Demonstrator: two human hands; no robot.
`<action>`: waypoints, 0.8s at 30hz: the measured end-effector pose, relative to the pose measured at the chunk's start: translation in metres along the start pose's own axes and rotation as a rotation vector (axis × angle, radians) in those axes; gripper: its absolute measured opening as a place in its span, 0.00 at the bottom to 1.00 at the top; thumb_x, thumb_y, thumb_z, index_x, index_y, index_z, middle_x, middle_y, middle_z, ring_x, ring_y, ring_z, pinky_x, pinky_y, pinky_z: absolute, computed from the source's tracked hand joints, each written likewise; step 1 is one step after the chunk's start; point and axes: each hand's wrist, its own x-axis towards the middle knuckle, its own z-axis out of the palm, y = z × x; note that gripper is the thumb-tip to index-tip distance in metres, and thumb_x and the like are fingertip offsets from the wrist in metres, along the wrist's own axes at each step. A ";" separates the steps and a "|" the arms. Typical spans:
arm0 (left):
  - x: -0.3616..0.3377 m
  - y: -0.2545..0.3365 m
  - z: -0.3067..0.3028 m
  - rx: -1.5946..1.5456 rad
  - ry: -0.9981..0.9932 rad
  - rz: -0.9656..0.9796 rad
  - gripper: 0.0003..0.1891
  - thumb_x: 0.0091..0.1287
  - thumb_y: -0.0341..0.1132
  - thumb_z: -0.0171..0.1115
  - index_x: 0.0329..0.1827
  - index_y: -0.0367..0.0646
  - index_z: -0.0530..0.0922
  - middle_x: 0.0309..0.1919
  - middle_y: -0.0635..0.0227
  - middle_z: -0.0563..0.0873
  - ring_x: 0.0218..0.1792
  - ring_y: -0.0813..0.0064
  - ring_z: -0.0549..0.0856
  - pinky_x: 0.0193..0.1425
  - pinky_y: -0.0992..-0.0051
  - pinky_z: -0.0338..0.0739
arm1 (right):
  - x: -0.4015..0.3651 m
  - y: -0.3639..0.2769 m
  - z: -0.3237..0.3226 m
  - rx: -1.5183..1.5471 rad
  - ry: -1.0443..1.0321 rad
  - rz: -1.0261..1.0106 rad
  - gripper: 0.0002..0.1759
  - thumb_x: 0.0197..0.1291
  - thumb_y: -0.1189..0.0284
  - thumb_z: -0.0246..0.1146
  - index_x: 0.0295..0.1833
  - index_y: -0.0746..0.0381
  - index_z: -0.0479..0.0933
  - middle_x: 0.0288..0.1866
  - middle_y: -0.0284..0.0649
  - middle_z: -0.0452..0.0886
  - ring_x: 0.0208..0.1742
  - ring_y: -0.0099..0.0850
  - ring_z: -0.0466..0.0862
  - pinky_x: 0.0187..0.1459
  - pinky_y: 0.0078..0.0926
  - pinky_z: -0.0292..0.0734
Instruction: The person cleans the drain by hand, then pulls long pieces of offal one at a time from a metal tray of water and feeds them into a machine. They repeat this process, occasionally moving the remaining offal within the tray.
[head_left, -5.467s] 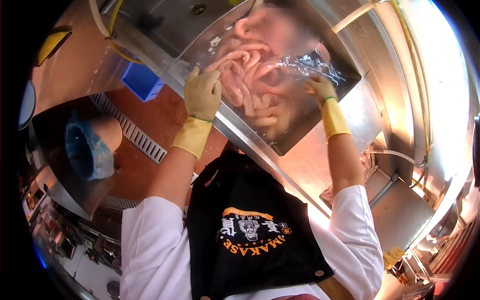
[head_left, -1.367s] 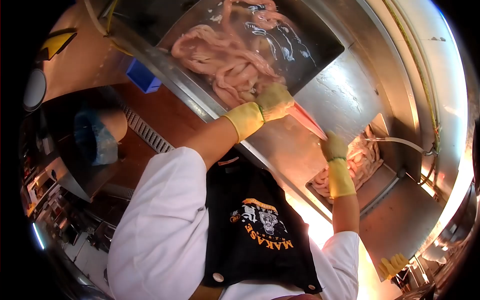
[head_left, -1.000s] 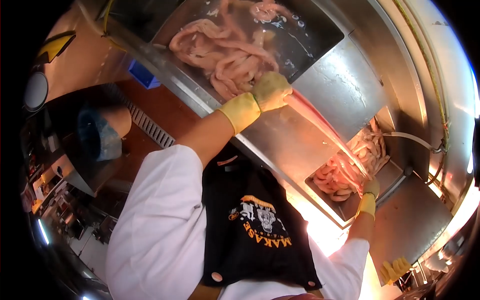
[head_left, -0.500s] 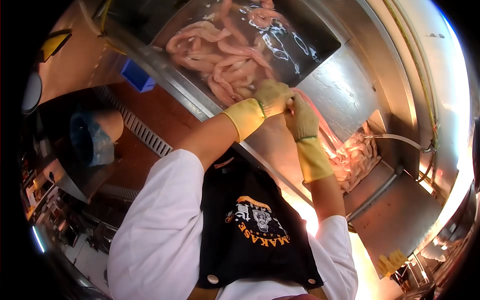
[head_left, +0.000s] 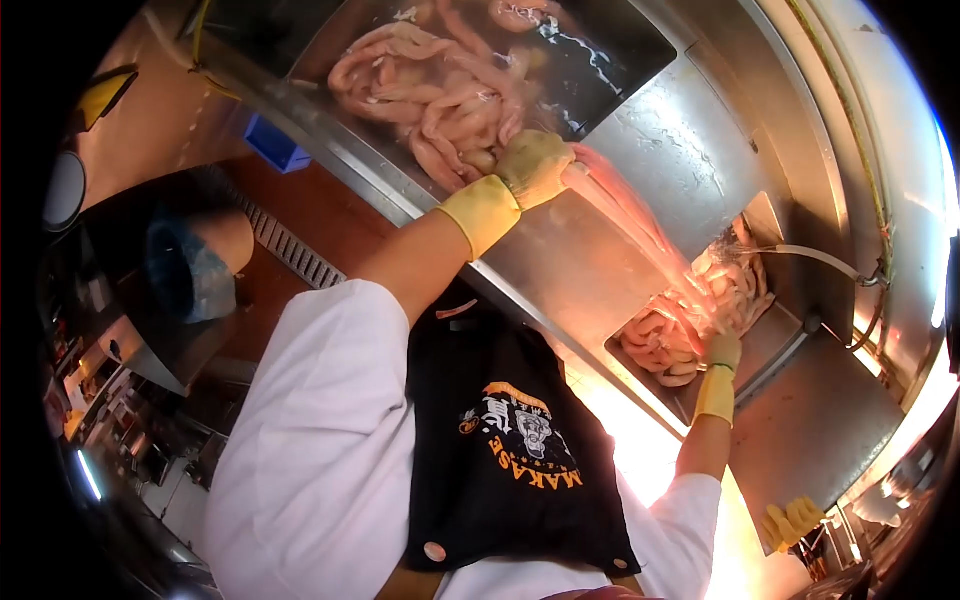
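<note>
My left hand point(head_left: 537, 168), in a yellow glove, is closed around one end of long pink, intestine-like strands point(head_left: 630, 210) beside the large basin point(head_left: 652, 75). The strands stretch down to the right into a pile of similar pieces point(head_left: 663, 345) in a smaller sink. At the lower right of that pile my gloved right hand point(head_left: 722, 350) reaches in, its fingers mostly hidden. More thick pink strands point(head_left: 450, 95) lie in water in the large basin.
A hose point(head_left: 815, 255) runs to the small sink from the right. Beside the sink is a metal surface point(head_left: 815, 410) with yellow gloves point(head_left: 790, 522) near its edge. A blue container point(head_left: 275, 143) and a blue-lined bin point(head_left: 190, 270) stand at the left.
My right hand has moved from beside my left hand down to the right, to the pile. The strands by my left hand now stretch out more visibly.
</note>
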 end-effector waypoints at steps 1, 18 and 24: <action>0.005 -0.002 0.001 0.017 0.009 0.010 0.15 0.67 0.48 0.70 0.27 0.48 0.87 0.26 0.58 0.88 0.30 0.53 0.89 0.39 0.55 0.82 | -0.010 0.002 -0.023 0.114 0.001 0.142 0.21 0.70 0.54 0.68 0.60 0.54 0.86 0.60 0.42 0.91 0.55 0.46 0.91 0.55 0.41 0.87; 0.002 0.001 0.000 0.069 -0.016 -0.020 0.10 0.55 0.46 0.71 0.25 0.50 0.87 0.26 0.62 0.89 0.31 0.58 0.89 0.38 0.58 0.81 | 0.016 -0.384 -0.298 0.908 0.337 -0.364 0.18 0.72 0.61 0.64 0.63 0.54 0.83 0.56 0.52 0.90 0.57 0.56 0.89 0.56 0.48 0.83; -0.001 0.000 0.002 -0.040 0.134 0.017 0.11 0.63 0.44 0.71 0.27 0.48 0.88 0.27 0.61 0.88 0.33 0.55 0.89 0.41 0.55 0.81 | 0.014 -0.247 -0.220 0.790 0.196 -0.134 0.18 0.67 0.62 0.64 0.60 0.53 0.84 0.53 0.55 0.89 0.57 0.60 0.87 0.56 0.54 0.82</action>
